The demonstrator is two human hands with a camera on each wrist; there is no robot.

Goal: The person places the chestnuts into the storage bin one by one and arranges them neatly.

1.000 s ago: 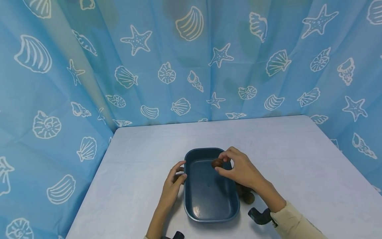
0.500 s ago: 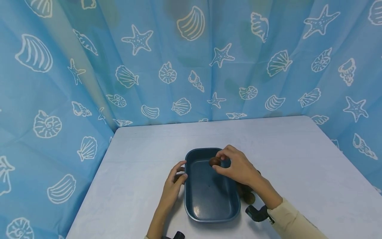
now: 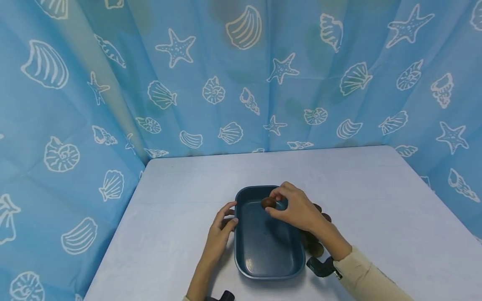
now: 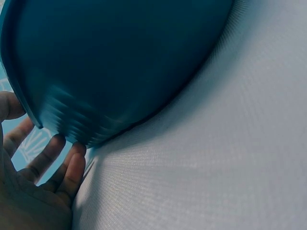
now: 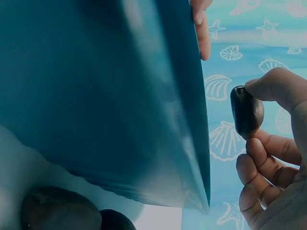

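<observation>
A blue rectangular plastic tray [image 3: 269, 251] stands on the white table. At its left side is my left hand [image 3: 217, 234], its fingertips touching the outer wall [image 4: 72, 112] near the rim and its fingers loosely extended. My right hand [image 3: 295, 209] is above the tray's far right part, pinching a smooth brown stone [image 3: 268, 203] between thumb and fingers. In the right wrist view the stone [image 5: 246, 111] looks dark and glossy, with the other fingers curled below it. The tray's visible floor bears nothing.
Several more brown stones [image 3: 315, 249] lie on the table against the tray's right side, partly hidden by the right forearm. A blue curtain [image 3: 211, 62] with white shell and starfish prints surrounds the table [image 3: 180, 188] at the back and sides.
My right hand has shifted slightly left and away over the tray with the stone. More of the stones beside the tray now show. The left hand keeps its place at the tray's wall.
</observation>
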